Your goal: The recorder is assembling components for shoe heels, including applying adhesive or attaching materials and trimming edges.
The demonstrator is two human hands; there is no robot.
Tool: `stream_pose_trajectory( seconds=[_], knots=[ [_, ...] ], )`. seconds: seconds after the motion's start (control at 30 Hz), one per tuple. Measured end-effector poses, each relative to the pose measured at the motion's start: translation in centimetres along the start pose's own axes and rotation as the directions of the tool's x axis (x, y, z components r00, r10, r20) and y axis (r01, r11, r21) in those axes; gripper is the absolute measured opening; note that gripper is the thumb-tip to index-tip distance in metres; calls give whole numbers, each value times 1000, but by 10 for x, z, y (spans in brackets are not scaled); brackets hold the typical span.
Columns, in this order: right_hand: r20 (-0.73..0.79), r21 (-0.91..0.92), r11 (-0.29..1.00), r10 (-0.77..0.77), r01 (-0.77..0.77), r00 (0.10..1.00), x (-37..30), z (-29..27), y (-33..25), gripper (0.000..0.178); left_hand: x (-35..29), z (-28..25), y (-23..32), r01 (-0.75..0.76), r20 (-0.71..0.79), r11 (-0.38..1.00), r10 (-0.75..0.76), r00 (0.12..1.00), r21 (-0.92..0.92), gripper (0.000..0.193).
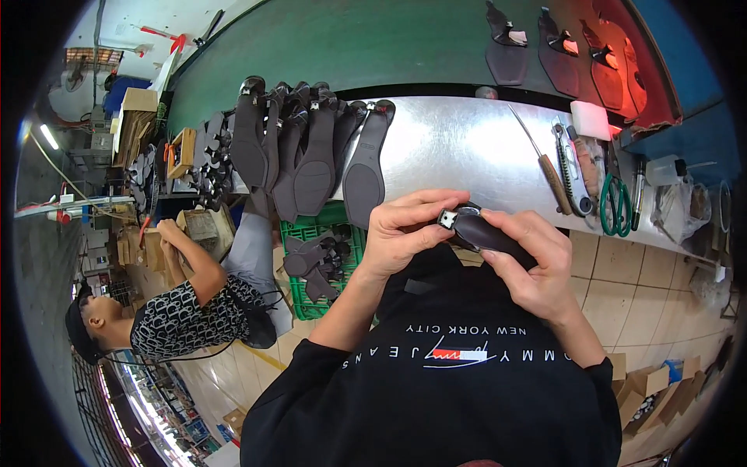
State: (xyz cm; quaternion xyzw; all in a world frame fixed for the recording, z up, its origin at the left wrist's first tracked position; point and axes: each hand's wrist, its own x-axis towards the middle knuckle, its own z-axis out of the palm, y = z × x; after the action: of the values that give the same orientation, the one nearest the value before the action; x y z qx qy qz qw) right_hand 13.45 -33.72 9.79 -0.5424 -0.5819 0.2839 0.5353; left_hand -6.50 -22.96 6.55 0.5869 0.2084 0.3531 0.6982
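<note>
Close to my chest, at the near edge of the metal table (443, 140), I hold a dark sandal (486, 233). My right hand (537, 261) grips its sole, with the thumb below and the fingers above. At the other end, the fingers and thumb of my left hand (401, 233) close around a small whitish metallic piece (447, 219) on the sandal. Part of the sandal is covered by my right hand. Just left of my hands, one dark sandal (364, 167) lies sole up beside an overlapping pile of similar sandals (299, 156).
Tools lie on the right: an awl (554, 183), a utility knife (573, 175), green-handled scissors (615, 206) and a white block (590, 120). Beyond runs a green conveyor belt (350, 47) carrying several sandals (510, 62). Below left stands a green crate (292, 307). A person (187, 311) works at left.
</note>
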Motion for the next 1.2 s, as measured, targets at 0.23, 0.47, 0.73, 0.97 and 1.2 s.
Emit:
stream_pose_trajectory(
  seconds=[0.23, 0.47, 0.73, 0.97, 1.2],
  knots=[
    [-15, -85, 995, -56, 54, 998, 0, 1, 0, 41, 0, 0, -1, -76, 112, 991, 64, 992, 110, 42],
    [9, -195, 978, -72, 73, 997, -4, 0, -3, 41, -2, 5, -1, -102, 168, 980, 73, 983, 169, 43],
    [84, -206, 978, -2, 20, 996, -2, 0, 2, 40, -6, 11, 6, 107, 138, 984, -127, 982, 142, 43],
    [89, -47, 988, 152, -149, 984, -6, 8, 17, 21, -10, 21, 5, 328, -32, 945, -327, 945, 25, 42],
    [187, -304, 952, 10, 48, 982, -3, 5, 14, 19, -14, 26, 3, 366, -91, 931, -365, 927, -1, 43]
  ],
)
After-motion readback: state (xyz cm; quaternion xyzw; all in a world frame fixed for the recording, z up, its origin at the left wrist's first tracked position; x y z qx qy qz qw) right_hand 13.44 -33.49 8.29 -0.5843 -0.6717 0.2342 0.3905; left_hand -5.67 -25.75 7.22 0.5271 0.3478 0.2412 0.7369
